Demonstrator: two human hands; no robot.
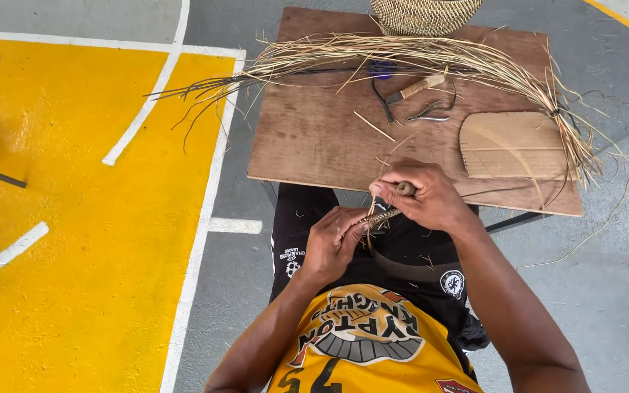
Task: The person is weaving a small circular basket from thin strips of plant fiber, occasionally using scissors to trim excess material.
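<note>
The left hand [333, 240] pinches a thin, bumpy woven strip [381, 217] just below the wooden board [314, 138]. The right hand [424, 195], at 2 o'clock from it, is closed around a round wooden tool handle [405, 189]. Long dry straw [431, 54] curves across the board at 12 o'clock, near a woven basket [424, 14].

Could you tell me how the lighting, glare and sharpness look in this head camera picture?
In the head view, daylight is soft and even; the yellow painted floor shows pale glare patches, while the wooden board stays matte. The left hand and right hand look sharp, as does the bundle of dried fibres. Wide-angle distortion bends the white floor lines near the edges.
</note>
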